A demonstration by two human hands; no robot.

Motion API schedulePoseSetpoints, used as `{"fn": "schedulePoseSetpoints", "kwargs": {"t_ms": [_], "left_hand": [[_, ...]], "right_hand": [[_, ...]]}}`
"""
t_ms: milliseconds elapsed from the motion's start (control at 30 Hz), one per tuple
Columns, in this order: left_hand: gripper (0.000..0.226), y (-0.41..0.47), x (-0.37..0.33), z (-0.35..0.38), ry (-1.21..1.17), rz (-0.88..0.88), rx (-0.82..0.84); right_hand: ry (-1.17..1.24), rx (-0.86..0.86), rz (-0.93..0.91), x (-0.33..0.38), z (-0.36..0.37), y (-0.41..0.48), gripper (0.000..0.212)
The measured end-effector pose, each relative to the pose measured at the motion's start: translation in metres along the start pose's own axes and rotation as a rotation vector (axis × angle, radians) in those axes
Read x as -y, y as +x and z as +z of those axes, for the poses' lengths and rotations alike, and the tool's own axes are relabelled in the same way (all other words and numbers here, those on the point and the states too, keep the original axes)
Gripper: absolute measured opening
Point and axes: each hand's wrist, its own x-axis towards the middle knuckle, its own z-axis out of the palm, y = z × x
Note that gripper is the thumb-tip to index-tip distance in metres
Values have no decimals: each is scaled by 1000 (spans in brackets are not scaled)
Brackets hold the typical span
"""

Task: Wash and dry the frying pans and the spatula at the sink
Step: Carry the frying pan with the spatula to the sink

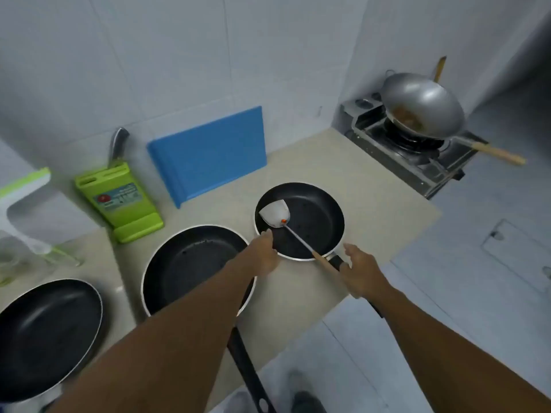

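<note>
Gathering step: left hand [264, 254] at near-left rim of small pan [316, 222], grip unclear; right hand [360, 272], fingers spread, over handle of spatula [272, 214]. Next: secure hold, then lift.

Three frying pans [313, 216] [190, 263] [47, 332], one spatula [273, 215], one wok [423, 102], one blue board [208, 153], one green knife block [119, 201]

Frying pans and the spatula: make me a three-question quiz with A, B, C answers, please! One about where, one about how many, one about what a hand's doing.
1. Where is the spatula's head? A in the small pan; B on the stove; C on the floor.
2. How many black frying pans? A one; B three; C five.
3. The right hand is: A a tight fist; B holding a cup; C open, fingers spread.
Answers: A, it lies inside the small pan. B, three sit side by side. C, its fingers are spread out straight.
</note>
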Motion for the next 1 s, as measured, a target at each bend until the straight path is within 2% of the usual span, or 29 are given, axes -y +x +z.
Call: {"fn": "schedulePoseSetpoints", "kwargs": {"t_ms": [200,300,467,633,733,867,1000], "left_hand": [[75,64,0,44,-51,-163,-70],[75,87,2,53,-42,-202,-108],[79,112,26,70,-46,-209,-234],[79,130,36,80,-51,-254,-234],[83,139,38,81,-41,-269,-226],[84,140,37,80,-53,-272,-226],[85,127,35,76,-82,-272,-233]], "right_hand": [[170,39,41,-21,1,64,41],[225,60,79,-31,11,92,36],[307,114,229,-42,23,130,44],[364,165,302,-55,38,149,47],[377,143,286,-57,44,152,41],[362,123,227,-56,41,149,22],[379,140,197,-48,31,144,16]]}}
